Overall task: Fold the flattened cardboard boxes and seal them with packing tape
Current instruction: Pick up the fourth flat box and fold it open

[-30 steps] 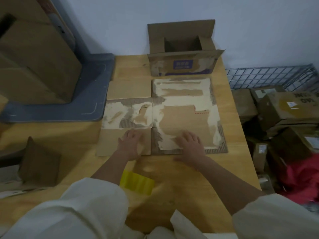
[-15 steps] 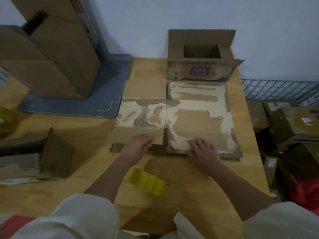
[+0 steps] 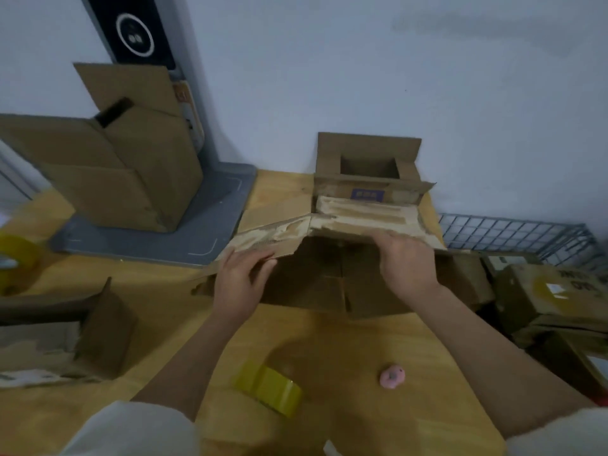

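Observation:
A flattened cardboard box point(image 3: 332, 274) with torn, whitish patches is lifted off the wooden table point(image 3: 345, 350), its near edge raised and its brown underside facing me. My left hand point(image 3: 238, 281) grips the raised edge at the left panel. My right hand point(image 3: 406, 268) grips the same edge at the right panel. A yellow roll of packing tape point(image 3: 271, 390) lies on the table close to me, between my arms. An erected open box point(image 3: 368, 169) stands against the wall behind the lifted cardboard.
Large brown boxes point(image 3: 108, 172) stand on a grey base point(image 3: 158, 238) at the back left. Another tape roll point(image 3: 16, 258) sits at the far left, a folded carton point(image 3: 82, 334) beside it. A small pink object point(image 3: 391, 378) lies near me. A wire rack point(image 3: 513, 235) and parcels point(image 3: 552, 297) are at the right.
Both hands went from pressing flat on the cardboard to gripping its near edge and lifting it up off the table. The camera view tilted upward.

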